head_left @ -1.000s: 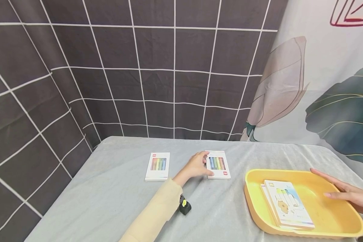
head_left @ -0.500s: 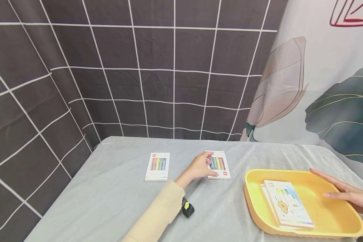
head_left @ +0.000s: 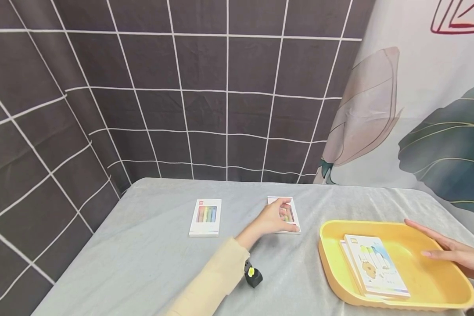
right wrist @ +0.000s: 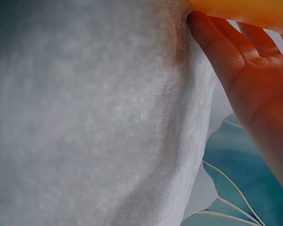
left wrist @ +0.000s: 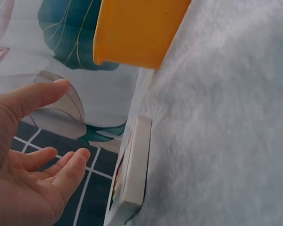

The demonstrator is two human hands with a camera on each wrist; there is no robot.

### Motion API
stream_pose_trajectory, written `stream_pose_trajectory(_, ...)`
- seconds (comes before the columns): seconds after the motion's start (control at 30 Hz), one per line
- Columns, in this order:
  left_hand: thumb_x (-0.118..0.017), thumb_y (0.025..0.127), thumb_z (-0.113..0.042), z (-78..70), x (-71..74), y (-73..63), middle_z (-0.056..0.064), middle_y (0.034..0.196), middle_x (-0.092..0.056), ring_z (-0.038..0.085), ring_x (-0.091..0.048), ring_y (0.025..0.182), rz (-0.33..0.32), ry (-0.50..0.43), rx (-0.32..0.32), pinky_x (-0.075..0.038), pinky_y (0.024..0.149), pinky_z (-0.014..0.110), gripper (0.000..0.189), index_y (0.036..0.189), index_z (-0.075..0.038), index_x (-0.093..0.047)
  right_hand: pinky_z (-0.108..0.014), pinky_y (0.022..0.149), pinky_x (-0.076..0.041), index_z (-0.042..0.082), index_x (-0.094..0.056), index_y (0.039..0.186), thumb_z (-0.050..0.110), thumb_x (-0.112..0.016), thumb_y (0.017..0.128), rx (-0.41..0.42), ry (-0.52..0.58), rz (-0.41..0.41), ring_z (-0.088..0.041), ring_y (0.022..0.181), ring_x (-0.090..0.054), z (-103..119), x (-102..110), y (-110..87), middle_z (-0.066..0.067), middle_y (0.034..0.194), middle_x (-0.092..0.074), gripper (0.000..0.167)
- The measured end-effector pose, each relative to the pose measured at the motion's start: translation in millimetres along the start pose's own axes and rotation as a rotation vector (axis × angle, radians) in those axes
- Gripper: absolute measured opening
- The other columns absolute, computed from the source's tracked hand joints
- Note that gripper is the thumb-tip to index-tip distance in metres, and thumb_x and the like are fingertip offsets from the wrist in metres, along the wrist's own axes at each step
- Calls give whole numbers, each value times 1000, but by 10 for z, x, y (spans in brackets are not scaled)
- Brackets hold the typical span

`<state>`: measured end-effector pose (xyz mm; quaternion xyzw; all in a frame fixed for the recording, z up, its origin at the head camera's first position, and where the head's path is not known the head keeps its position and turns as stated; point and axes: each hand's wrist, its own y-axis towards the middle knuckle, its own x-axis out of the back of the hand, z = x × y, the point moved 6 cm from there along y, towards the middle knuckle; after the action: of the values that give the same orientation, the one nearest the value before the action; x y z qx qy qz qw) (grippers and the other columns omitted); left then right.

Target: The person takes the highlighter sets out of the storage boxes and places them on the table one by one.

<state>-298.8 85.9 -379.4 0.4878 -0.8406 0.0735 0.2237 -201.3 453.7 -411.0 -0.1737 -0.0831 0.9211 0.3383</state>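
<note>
My left hand (head_left: pixel 274 218) hovers over the right of two flat white boxes (head_left: pixel 274 199) on the grey cloth. Its thumb and fingers are spread apart and loosely bent. In the left wrist view, a gap separates the hand (left wrist: pixel 35 160) from the box (left wrist: pixel 136 165). A window in that box shows coloured sticks, partly hidden by the fingers. My right hand (head_left: pixel 458 256) holds the right wall of a yellow tray (head_left: pixel 438 303), thumb over the rim and fingers outside. In the right wrist view, the fingers (right wrist: pixel 221 44) lie fairly straight against the tray's outer side (right wrist: pixel 254 10).
A similar white box (head_left: pixel 205 229) with coloured sticks lies to the left. Inside the tray, a white box with a bear picture (head_left: pixel 379 267) lies on another box. Grey cloth (head_left: pixel 114 263) covers the table, with a dark checked curtain (head_left: pixel 205 109) behind it.
My left hand has moved rightward, from the box's left edge to over its window. The box stays where it was. My right hand and the tray have not visibly moved.
</note>
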Motion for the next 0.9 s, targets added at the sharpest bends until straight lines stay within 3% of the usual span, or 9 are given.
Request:
stream_pose_trajectory(0.17, -79, 66, -5, -120, -92, -6, 17, 120, -53, 19, -56, 103, 36, -52, -9, -44, 84, 15, 72, 129, 1, -43, -46, 94, -40, 54, -5, 138, -2, -18, 97, 0, -12, -5, -2, 119, -43, 2, -2, -3, 39, 129, -29, 70)
stream_pose_trajectory(0.47, -79, 68, -8, -297, -264, -28, 12, 122, -54, 11, -55, 103, 78, -60, -46, -44, 85, 15, 72, 130, -1, -43, -43, 91, -43, 52, -12, 139, -3, -19, 97, 24, -63, -37, -2, 117, -44, 3, 34, 5, 37, 129, -31, 69)
stream_pose_trajectory(0.73, -80, 68, -14, -400, -459, -50, 2, 120, -54, 6, -55, 101, 124, -33, -21, -43, 83, 14, 74, 132, -8, -43, -44, 93, -41, 50, -17, 139, -3, -16, 97, 53, 4, -39, -7, 119, -45, -5, 35, -88, 32, 132, -36, 68)
stream_pose_trajectory(0.83, -80, 68, -14, -424, -491, -65, 2, 121, -53, 7, -54, 103, 133, -22, -16, -43, 82, 13, 74, 132, -8, -43, -42, 91, -44, 51, -21, 138, -3, -18, 97, 75, -40, -83, -8, 117, -48, 10, 102, -133, 29, 130, -41, 67)
stream_pose_trajectory(0.9, -80, 68, -15, -430, -499, -76, 2, 122, -52, 5, -54, 103, 135, -12, -12, -44, 81, 12, 74, 132, -9, -43, -39, 86, -47, 49, -19, 139, -3, -20, 97, 103, -120, -161, -7, 113, -52, 35, 177, -180, 31, 126, -42, 67)
